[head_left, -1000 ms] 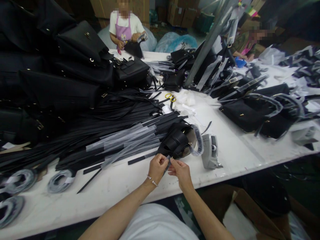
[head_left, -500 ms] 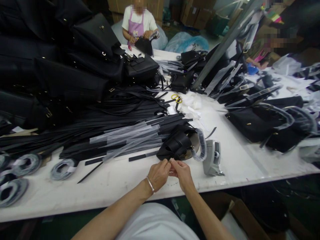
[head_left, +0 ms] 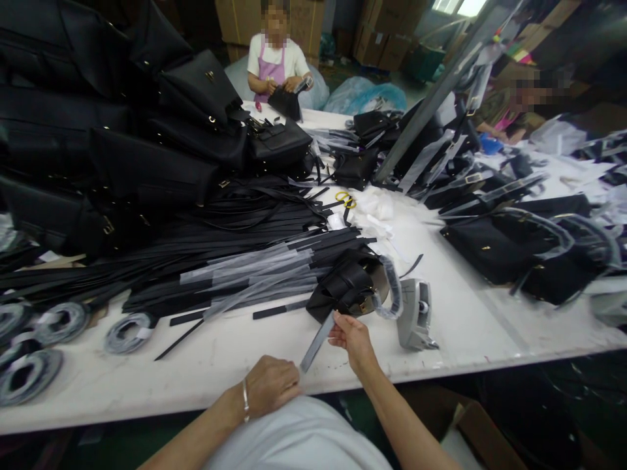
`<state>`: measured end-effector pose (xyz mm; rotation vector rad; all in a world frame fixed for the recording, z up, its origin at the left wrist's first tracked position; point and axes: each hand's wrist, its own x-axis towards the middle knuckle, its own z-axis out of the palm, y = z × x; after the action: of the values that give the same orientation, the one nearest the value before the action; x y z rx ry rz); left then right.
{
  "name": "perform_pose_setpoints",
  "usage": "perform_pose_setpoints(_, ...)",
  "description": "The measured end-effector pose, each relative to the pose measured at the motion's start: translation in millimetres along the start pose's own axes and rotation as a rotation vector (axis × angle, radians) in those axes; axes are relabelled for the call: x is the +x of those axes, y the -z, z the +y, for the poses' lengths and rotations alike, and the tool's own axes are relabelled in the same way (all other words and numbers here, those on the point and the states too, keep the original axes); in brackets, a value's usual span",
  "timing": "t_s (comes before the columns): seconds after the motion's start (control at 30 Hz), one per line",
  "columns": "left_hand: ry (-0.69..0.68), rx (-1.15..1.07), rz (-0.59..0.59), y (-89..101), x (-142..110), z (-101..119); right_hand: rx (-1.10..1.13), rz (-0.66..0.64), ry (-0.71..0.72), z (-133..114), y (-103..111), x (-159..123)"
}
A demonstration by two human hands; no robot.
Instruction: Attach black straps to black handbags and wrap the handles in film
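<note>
My right hand pinches the upper end of a short grey strip, beside the front of a small black handbag. The strip slants down toward my left hand, which is near the table edge with its fingers curled in. Whether the left fingers grip anything is hidden. The handbag lies on its side, a clear plastic wrap around its handle. Right of the bag stands a grey tape dispenser.
Black straps, some film-wrapped, cover the table's left side. Wrapped strap coils lie front left. Black bags are piled behind; more bags lie right. Yellow-handled scissors lie mid-table. A metal post rises. A co-worker sits opposite.
My hands were together at the bag's front edge. The left has moved down and left, toward my body, and the grey strip now shows between them. The view has shifted slightly.
</note>
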<state>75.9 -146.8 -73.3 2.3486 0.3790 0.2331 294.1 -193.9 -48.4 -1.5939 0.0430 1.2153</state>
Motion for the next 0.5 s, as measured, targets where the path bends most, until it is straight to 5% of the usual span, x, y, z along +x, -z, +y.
perform_pose_setpoints(0.17,0.379,-0.312,0.297,11.3,42.7,4.2,-0.095,-0.022,0.122,4.9,6.1,1.0)
perform_pose_setpoints(0.33,0.598,-1.019,0.060,-24.5,100.8,12.3,-0.226,-0.091,0.236,6.7,12.2,0.6)
perform_pose_setpoints(0.5,0.695,-1.095,0.137,-40.3,112.6,13.7,-0.439,-0.016,0.336,3.0,19.7,0.8)
